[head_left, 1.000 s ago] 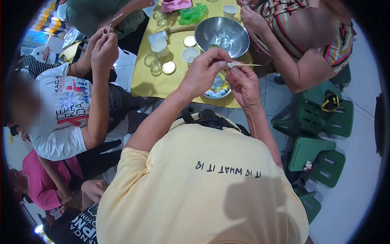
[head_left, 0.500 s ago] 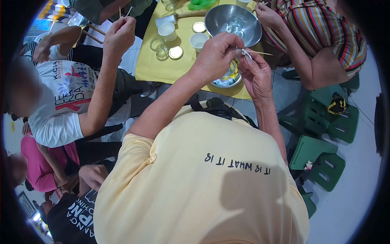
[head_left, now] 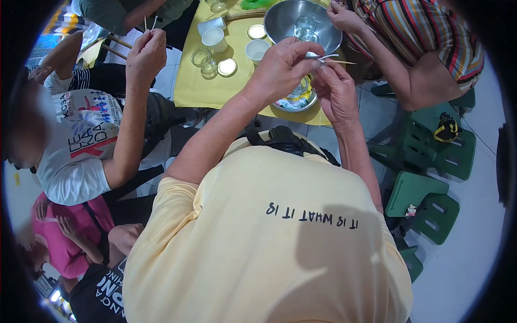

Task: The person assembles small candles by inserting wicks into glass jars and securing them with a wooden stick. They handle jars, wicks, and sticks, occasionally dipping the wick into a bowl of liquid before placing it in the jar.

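left hand [head_left: 281, 70] and right hand [head_left: 339, 96] pinch fingertips closed around a thin stick [head_left: 344, 62] and white strand [head_left: 330, 55], whose free ends point rightward.

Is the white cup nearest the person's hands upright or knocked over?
Upright: the white cup stands on the yellow-covered table, its round open mouth facing up, in view beside the left hand.
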`<state>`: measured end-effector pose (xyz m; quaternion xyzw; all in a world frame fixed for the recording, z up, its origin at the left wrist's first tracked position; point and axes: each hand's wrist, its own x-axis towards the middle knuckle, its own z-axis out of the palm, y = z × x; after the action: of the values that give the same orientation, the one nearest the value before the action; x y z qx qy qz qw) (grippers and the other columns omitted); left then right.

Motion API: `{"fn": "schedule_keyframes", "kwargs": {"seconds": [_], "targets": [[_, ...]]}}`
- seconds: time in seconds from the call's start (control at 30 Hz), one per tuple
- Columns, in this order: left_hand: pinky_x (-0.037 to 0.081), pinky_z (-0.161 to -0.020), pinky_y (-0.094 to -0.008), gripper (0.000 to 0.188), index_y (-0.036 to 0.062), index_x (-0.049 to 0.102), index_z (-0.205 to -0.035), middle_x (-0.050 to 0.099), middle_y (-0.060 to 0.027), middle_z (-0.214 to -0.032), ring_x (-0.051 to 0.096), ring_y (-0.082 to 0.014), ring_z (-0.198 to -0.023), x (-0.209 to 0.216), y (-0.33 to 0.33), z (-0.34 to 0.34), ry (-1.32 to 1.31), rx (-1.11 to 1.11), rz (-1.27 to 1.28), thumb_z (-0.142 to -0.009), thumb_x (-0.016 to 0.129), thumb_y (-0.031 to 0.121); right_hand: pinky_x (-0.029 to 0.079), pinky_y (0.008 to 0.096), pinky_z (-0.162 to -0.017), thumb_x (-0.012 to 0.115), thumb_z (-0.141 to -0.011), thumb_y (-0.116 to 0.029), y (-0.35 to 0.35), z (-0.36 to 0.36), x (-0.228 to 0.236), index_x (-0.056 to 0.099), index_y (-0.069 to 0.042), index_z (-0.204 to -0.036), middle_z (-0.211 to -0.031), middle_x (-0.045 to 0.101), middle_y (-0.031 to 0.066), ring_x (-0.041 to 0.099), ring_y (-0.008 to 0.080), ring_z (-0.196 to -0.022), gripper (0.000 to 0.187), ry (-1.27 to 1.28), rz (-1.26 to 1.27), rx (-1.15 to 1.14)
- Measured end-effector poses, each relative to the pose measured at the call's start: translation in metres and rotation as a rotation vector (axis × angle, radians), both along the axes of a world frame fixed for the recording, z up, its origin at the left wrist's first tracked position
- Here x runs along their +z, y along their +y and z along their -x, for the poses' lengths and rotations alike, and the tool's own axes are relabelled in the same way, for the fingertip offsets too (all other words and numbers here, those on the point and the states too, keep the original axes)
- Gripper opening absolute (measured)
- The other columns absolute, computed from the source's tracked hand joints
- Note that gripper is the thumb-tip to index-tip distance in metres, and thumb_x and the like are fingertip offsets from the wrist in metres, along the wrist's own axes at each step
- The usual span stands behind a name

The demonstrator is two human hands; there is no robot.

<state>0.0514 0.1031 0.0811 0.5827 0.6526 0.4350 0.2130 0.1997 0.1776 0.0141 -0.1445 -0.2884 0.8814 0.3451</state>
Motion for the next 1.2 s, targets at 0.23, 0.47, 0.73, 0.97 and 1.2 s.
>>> {"fn": "schedule_keyframes", "kwargs": {"seconds": [0.23,0.47,0.73,0.97,1.2], "targets": [[0.049,-0.072,-0.0281,0.018,0.0041,0.072,-0.096,0.066,-0.0071,-0.085,0.062,-0.0135,-0.078,-0.005,0.035,0.035,0.108,0.057,-0.056,-0.085,0.069,0.018,0.051,0.0293,-0.082,0.052,-0.094,-0.007,0.009,0.011,0.038,0.057,0.003,-0.116,-0.103,0.066,0.0136,0.064,0.0186,-0.092,0.025,-0.235,-0.108,0.132],[0.048,-0.076,-0.0246,0.023,-0.0022,0.067,-0.104,0.067,-0.0029,-0.087,0.061,-0.0102,-0.080,0.004,0.043,0.045,-0.361,-0.024,0.144,-0.088,0.066,0.014,0.054,0.0283,-0.080,0.054,-0.095,-0.015,0.011,0.013,0.039,0.058,0.001,-0.113,-0.099,0.067,0.0124,0.066,0.0185,-0.088,0.024,-0.367,-0.160,0.072],[0.047,-0.082,-0.0255,0.020,0.0001,0.060,-0.107,0.062,-0.0023,-0.096,0.057,-0.0098,-0.090,0.000,0.029,0.044,-0.563,-0.093,0.148,-0.091,0.060,0.012,0.053,0.0262,-0.074,0.058,-0.095,-0.018,0.002,0.022,0.038,0.059,-0.002,-0.111,-0.095,0.068,0.0103,0.066,0.0157,-0.084,0.023,-0.422,-0.218,-0.009],[0.049,-0.074,-0.0254,0.017,-0.0004,0.061,-0.098,0.061,-0.0035,-0.084,0.058,-0.0096,-0.080,-0.021,0.022,0.036,-0.737,-0.089,0.166,-0.093,0.055,0.015,0.051,0.0256,-0.073,0.056,-0.095,-0.014,-0.011,0.032,0.025,0.058,-0.002,-0.113,-0.093,0.067,0.0061,0.064,0.0136,-0.082,0.022,-0.471,-0.247,-0.039],[0.047,-0.070,-0.0238,0.017,-0.0034,0.061,-0.094,0.061,-0.0039,-0.081,0.057,-0.0089,-0.077,-0.028,0.012,0.040,-0.782,-0.013,0.119,-0.091,0.059,0.013,0.049,0.0243,-0.070,0.056,-0.095,-0.010,-0.014,0.044,0.018,0.059,-0.001,-0.109,-0.083,0.064,0.0034,0.060,0.0104,-0.073,0.017,-0.440,-0.295,-0.069]]}}
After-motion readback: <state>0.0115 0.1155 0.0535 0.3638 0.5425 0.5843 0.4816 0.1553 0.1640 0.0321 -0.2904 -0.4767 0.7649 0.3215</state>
